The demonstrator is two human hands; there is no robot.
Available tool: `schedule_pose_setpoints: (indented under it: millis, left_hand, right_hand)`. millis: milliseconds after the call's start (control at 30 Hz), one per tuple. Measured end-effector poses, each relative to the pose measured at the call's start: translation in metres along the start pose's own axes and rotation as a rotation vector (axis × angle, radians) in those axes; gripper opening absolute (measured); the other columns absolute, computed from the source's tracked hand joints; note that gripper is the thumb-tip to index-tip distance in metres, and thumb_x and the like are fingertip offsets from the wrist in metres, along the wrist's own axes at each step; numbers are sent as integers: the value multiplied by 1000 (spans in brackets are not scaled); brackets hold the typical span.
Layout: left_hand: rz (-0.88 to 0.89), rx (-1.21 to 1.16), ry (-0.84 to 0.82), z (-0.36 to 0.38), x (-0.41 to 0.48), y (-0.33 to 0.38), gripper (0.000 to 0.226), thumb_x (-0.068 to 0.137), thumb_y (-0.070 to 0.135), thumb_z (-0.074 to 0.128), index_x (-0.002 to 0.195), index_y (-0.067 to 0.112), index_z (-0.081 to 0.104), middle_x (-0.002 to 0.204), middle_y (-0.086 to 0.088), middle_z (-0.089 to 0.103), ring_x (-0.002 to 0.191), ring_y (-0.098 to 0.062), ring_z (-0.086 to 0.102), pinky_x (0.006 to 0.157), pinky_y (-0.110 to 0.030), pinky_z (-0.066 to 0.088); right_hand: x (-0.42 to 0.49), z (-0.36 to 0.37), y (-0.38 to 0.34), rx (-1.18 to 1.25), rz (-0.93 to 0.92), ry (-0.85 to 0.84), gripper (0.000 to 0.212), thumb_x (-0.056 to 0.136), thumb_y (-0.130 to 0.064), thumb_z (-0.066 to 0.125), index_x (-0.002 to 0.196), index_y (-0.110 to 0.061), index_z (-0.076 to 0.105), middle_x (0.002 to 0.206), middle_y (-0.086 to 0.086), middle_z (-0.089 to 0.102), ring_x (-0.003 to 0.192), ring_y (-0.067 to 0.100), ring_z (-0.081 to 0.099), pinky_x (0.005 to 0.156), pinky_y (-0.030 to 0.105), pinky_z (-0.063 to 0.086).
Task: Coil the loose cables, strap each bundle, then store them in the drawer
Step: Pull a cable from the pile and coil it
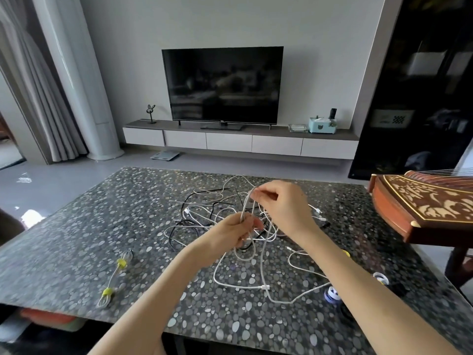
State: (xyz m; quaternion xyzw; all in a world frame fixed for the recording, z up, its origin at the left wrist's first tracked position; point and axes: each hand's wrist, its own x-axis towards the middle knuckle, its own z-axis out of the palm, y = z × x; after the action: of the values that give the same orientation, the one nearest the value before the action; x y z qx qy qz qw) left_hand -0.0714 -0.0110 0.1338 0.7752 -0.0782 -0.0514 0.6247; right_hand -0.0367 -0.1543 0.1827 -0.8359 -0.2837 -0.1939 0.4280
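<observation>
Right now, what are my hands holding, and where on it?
A white cable, lifted from the tangle. The left hand grips its gathered strands low down; the right hand pinches the top of the loop.

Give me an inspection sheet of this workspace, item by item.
surface: pebble-patterned table, dark and glossy.
job's things: one bundle with two yellow straps lies at left; strap rolls at right.
clutter: wooden stringed instrument by the right edge.
hands: left hand and right hand both pinch loops of a white cable above the table.
cables: tangle of white and black cables mid-table, uncoiled.
surroundings: television on a low cabinet with drawer fronts; curtain at left.
</observation>
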Motion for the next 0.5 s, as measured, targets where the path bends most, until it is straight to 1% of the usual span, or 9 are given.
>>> schedule_pose_setpoints:
  millis: [67,133,200,233,267,333,400,433,500]
  left_hand:
    - [1,-69,37,0,1,3,29,102,11,36,91,12,63,86,0,62,73,-8,54,61,-15,46]
    - [-36,-218,24,-2,1,6,26,101,6,36,92,5,61,101,-13,67,86,-18,64,73,-21,54]
    - [-65,-338,-43,-5,-2,7,25,100,3,34,92,1,57,101,-16,70,90,-25,68,76,-30,57]
    - [-69,-360,-82,-6,-4,7,25,100,3,33,92,1,56,96,-14,72,88,-25,70,74,-32,58]
    - [-73,-353,-119,-8,-6,8,25,101,3,31,91,1,54,92,-11,73,85,-24,71,73,-34,58]
    - [-80,-330,-176,-9,-9,7,25,101,3,29,94,3,53,87,-10,73,81,-25,71,73,-36,59]
    - [-111,-374,-207,-8,-9,5,23,101,3,29,102,4,51,80,-9,71,71,-23,69,65,-33,58]
    - [-128,-423,-213,-6,-8,3,22,101,4,29,105,3,51,72,-7,66,60,-20,64,57,-29,55]
    - [-144,-550,-218,-2,-7,1,22,100,11,31,102,2,51,58,-1,48,42,-10,43,42,-20,38]
  right_hand:
    - [3,-2,-5,213,148,-32,11,80,-28,74,73,-20,71,66,0,68,55,7,54,57,25,45]
    - [6,-7,-6,383,278,-150,13,76,-23,77,76,-12,71,59,-4,67,48,2,53,48,18,43]
    - [9,-16,-1,557,389,-375,18,75,-17,76,84,-2,69,48,-9,56,36,1,39,37,13,31]
    - [9,-21,1,612,426,-470,18,76,-14,74,85,0,68,47,-8,53,36,2,34,35,14,27]
    - [10,-25,2,617,438,-516,15,78,-12,73,86,0,68,49,-6,53,38,4,34,36,14,27]
    - [9,-27,1,451,377,-463,11,80,-13,73,85,-4,69,59,0,60,41,6,43,40,17,35]
    - [8,-23,-2,133,190,-312,8,81,-20,74,82,-13,70,68,-1,68,46,5,52,49,18,43]
    - [7,-21,-4,15,91,-245,7,82,-22,73,81,-16,71,70,-3,69,48,3,54,52,17,45]
    - [6,-17,-5,-34,-14,-160,5,83,-22,72,82,-17,72,69,-4,68,52,5,56,56,21,47]
